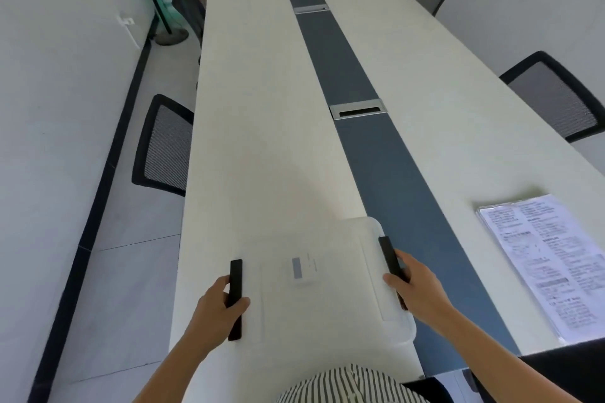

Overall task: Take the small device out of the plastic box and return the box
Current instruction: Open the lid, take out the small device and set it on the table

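Plastic box (330,275), lid on: your left hand (216,304) and right hand (415,288) each grasp a black latch (235,298), fingers wrapped beneath.

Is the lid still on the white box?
Yes, the lid lies flat on the box, and both hands, left and right, grip its black side latches.

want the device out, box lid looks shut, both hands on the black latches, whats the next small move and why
Probably flip both black latches outward. The left hand and right hand each hold one, and the lid still covers the plastic box, hiding the device.
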Demonstrator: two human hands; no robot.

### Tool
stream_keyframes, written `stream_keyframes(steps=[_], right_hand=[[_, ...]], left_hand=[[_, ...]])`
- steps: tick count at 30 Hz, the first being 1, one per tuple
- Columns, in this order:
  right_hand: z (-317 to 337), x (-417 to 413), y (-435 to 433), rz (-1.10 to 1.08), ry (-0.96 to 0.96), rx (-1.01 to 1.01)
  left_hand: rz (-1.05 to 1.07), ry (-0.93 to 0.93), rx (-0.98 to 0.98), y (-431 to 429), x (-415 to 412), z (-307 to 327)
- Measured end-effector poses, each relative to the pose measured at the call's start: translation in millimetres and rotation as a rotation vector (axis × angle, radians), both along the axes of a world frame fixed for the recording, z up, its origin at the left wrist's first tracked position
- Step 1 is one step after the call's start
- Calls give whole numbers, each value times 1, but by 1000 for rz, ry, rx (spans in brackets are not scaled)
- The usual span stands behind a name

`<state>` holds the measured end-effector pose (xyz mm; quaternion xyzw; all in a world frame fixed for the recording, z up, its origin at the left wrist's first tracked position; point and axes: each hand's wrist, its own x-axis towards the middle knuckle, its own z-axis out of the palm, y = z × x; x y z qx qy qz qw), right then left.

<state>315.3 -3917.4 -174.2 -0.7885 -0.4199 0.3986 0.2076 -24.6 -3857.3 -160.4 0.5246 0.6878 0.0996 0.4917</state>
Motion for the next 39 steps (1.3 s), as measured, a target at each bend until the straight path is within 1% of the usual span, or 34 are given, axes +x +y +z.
stream_keyframes(steps=[2,4,6,8,9,11,12,14,16,18,19,20,23,25,26,28,29,30,31,32,33,36,37,39], right_hand=[[-1,1,-1,-3,43,-3],[-1,5,-2,-1,92,2],[1,12,0,-45,218,-15],[5,19,-2,-122,420,-55],[7,23,-2,-133,471,-73],[3,27,-4,-132,479,-98],[0,28,-5,-138,458,-100],[-3,27,-8,-122,324,-67],[-3,23,-14,-33,65,-18],[0,17,-20,62,-203,-14],[2,13,-22,85,-257,-37],[3,7,-24,97,-260,-67],[15,-8,-30,84,-214,-129],[35,-12,-30,-7,-141,-85],[51,-13,-27,-84,-38,-49],[81,-10,-12,-236,280,20],[92,-6,-1,-274,433,34],[100,-2,12,-298,542,49],[103,4,28,-317,593,62],[103,8,46,-331,611,70],[99,12,66,-343,617,78],[72,17,127,-361,618,84],[60,17,145,-371,621,68],[36,14,174,-391,614,20]], left_hand=[[14,-57,-48,3,-10,-1],[91,-174,-137,5,-22,-4],[165,-264,-186,3,-28,-8],[221,-259,-128,-3,-28,-10],[244,-236,-79,-5,-26,-11],[240,-180,19,-6,-22,-9],[215,-133,58,-7,-22,-9],[162,-22,136,-10,-21,-10],[100,77,213,-15,-18,-11],[35,179,244,-21,-13,-13],[27,200,244,-25,-10,-14],[40,198,244,-28,-6,-12],[106,178,261,-36,3,-2],[175,118,288,-36,7,18],[232,52,297,-33,8,29],[339,-147,319,-20,7,48],[373,-232,324,-11,5,53],[400,-282,321,-1,3,54],[416,-286,316,8,3,52],[408,-247,312,15,3,44],[379,-167,313,19,4,34],[211,151,274,15,13,-3],[140,207,260,8,17,-16],[57,248,238,-7,21,-37]])
